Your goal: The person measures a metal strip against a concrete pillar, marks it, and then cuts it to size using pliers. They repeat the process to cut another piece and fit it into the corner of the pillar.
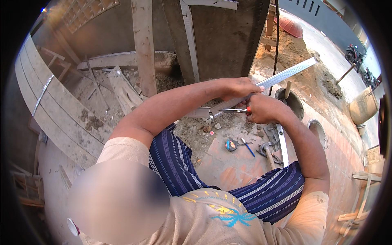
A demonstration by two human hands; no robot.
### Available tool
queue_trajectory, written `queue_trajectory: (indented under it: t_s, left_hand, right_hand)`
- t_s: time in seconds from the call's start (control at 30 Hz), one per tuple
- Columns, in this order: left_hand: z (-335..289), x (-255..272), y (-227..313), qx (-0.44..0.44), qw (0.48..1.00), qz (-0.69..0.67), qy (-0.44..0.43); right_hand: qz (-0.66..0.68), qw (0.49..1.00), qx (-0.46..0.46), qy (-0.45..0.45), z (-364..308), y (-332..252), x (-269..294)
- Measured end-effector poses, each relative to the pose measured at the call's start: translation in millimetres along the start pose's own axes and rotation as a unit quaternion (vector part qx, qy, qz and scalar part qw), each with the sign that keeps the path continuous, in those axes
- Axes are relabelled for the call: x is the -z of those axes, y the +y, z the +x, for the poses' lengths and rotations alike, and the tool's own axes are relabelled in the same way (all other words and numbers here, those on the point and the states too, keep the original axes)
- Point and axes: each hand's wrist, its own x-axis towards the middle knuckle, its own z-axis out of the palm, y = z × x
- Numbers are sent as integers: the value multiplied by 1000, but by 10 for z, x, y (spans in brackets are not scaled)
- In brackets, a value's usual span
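Observation:
My left hand is closed around a long silver metal channel, which slants up to the right. Just below it, my right hand grips a red-handled hand tool that looks like snips. The tool's metal end points left, beside the channel's lower part; whether it touches the metal, I cannot tell. On the ground before me lie a tape measure, a blue pen and a hammer. A pale metal strip rests beside the hammer.
A dark bucket stands beyond my right hand, with a round container nearer. Long boards curve along the left. Upright planks and a dark panel stand ahead. Sandy soil is heaped at the far right.

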Motion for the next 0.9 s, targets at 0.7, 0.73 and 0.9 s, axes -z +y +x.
queue_trajectory:
  t_s: [0.7,0.73,0.9]
  left_hand:
    - [118,34,-138,0,999,22,-33]
    - [113,23,-129,6,999,17,-30]
    - [92,-2,-124,9,999,-9,-35]
  right_hand:
    - [-68,997,-30,3,-13,-205,24]
    - [-69,997,-36,7,-22,-219,11]
    - [-56,996,-63,35,-66,-271,7]
